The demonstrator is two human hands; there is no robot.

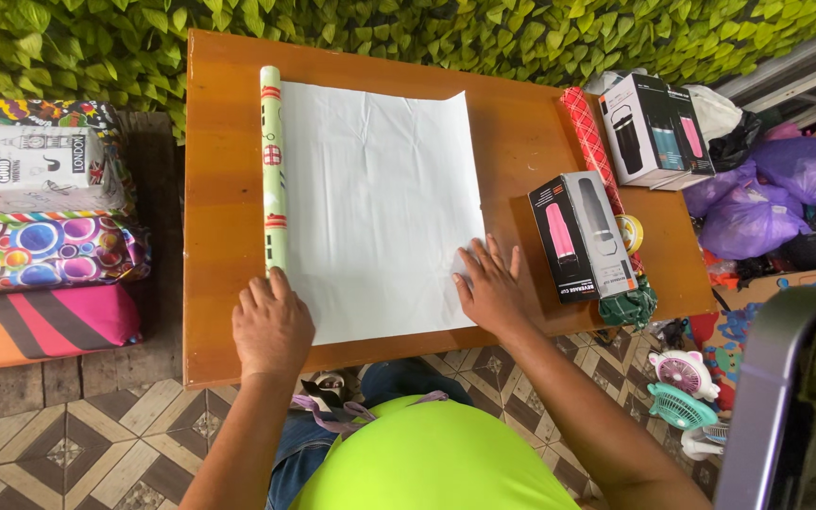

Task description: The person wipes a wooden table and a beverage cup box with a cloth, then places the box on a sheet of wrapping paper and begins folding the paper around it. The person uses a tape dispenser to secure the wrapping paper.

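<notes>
My left hand (271,324): it rests knuckles-up on the near end of the wrapping-paper roll (273,161), fingers curled together over the tube; whether they clamp it or only press it down, I cannot tell.
My right hand (491,285): fingers spread apart and laid flat, palm down, on the near right corner of the white sheet (380,203); it pins the paper and grips nothing.
Wrapping-paper roll: a pale green printed tube lying along the sheet's left edge, running from my left hand straight out toward 12 o'clock.
White sheet: unrolled blank side up on the wooden table (224,217), spreading from the roll toward 3 o'clock; it lies between my two hands, its near edge running from one to the other.
Black box with pink cup picture (582,236): on the table just beside my right hand, at about 2 o'clock from it, not touching the sheet.
Red checked roll (589,132): farther out at 1 o'clock from my right hand, lying behind that box.
Two more black boxes (655,127): at the table's far right corner.
Tape roll (629,232): small and yellow, just right of the near box.
Stacked patterned papers (44,250): well apart, at 9 o'clock from my left hand.
</notes>
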